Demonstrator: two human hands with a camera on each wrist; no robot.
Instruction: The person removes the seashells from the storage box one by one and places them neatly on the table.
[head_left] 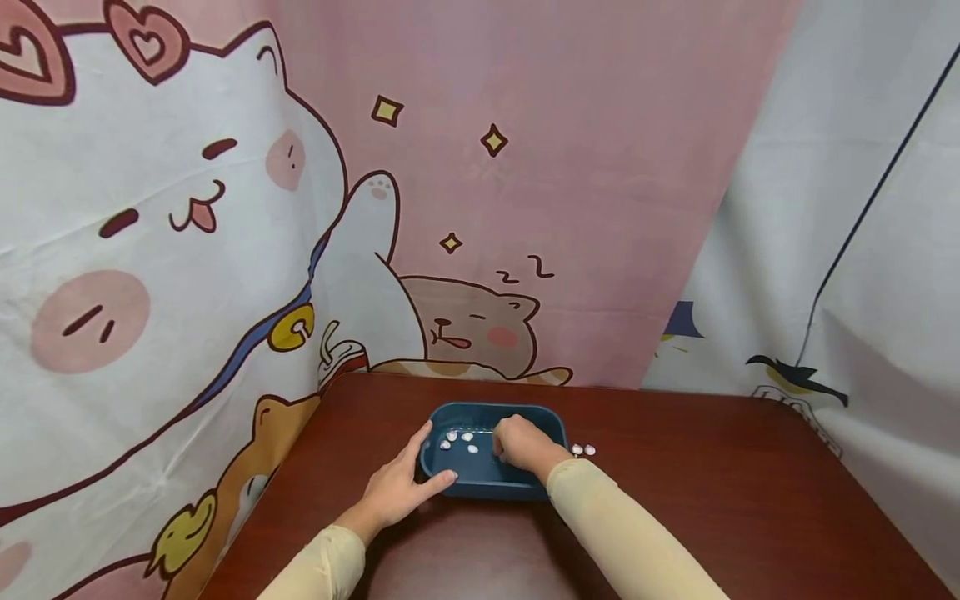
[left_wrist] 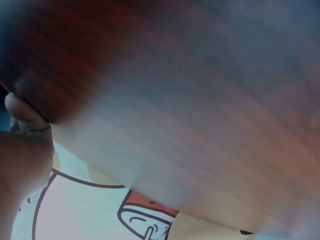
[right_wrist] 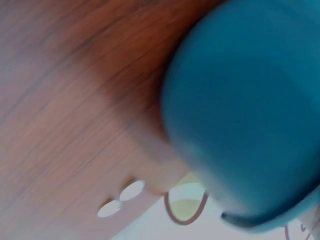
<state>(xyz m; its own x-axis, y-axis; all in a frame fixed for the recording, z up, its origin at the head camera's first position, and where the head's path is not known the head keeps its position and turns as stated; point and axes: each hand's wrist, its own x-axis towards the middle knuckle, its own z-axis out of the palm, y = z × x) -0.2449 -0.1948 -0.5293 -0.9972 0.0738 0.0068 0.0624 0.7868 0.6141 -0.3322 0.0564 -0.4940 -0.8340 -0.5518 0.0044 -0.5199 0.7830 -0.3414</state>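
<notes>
A dark blue rectangular tray (head_left: 495, 490) with raised walls sits on the table, and several small white shell-like pieces (head_left: 472, 449) lie in its left half. My left hand (head_left: 397, 487) rests at the tray's left end, thumb along the front wall and fingers stretched along the side. Inside the tray's right half is my right hand (head_left: 521, 446), its fingers bent downward; whether they pinch anything is hidden. In the right wrist view the tray's outer wall (right_wrist: 240, 110) fills the right side. The left wrist view catches part of the left hand (left_wrist: 27, 130) at its edge.
Just right of the tray, small white pieces (head_left: 583, 450) lie on the reddish-brown wooden table (head_left: 675, 475). A cartoon-printed cloth (head_left: 600, 208) hangs behind the table and along its left. A white cloth (head_left: 885, 250) hangs on the right.
</notes>
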